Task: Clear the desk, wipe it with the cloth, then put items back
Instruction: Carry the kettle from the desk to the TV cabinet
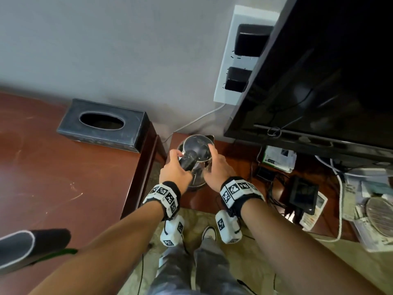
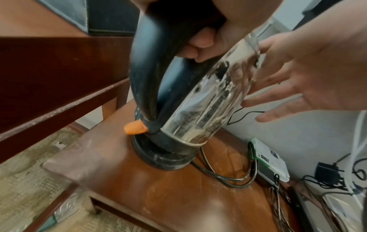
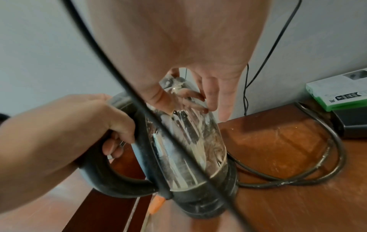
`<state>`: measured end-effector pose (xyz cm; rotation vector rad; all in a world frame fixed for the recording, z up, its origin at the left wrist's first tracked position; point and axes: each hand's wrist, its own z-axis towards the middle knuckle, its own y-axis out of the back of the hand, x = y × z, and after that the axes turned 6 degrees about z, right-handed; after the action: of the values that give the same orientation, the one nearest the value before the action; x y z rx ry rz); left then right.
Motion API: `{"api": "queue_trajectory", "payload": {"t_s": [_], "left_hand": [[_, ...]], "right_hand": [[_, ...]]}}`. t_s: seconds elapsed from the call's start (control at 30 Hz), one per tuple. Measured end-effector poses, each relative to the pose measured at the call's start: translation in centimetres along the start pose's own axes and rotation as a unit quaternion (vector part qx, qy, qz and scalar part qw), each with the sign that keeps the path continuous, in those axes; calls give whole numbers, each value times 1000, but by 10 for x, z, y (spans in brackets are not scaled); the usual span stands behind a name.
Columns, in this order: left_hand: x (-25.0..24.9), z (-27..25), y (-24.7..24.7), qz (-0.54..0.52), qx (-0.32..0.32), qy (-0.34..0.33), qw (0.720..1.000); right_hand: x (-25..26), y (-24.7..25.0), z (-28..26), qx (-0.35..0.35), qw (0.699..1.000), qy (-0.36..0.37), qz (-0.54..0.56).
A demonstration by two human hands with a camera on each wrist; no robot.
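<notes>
A glass electric kettle with a black handle stands on its round black base on the low wooden side table, right of the desk. My left hand grips the black handle, fingers curled through it. My right hand lies against the glass body with fingers spread and straight, the index finger near the rim. An orange switch sticks out at the handle's foot. No cloth is in view.
A black tissue box sits at the desk's back right corner, a black holder at its front left. A thick black cord loops behind the kettle. A green-white box, chargers and clutter lie under the TV.
</notes>
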<state>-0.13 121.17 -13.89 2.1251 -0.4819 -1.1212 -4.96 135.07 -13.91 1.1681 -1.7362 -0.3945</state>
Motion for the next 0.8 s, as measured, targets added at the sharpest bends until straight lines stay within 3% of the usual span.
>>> {"api": "queue_trajectory", "payload": {"t_s": [0.8], "left_hand": [[25, -20, -20, 6, -10, 11, 1000]], "right_hand": [[-15, -23, -18, -47, 997, 54, -8]]}}
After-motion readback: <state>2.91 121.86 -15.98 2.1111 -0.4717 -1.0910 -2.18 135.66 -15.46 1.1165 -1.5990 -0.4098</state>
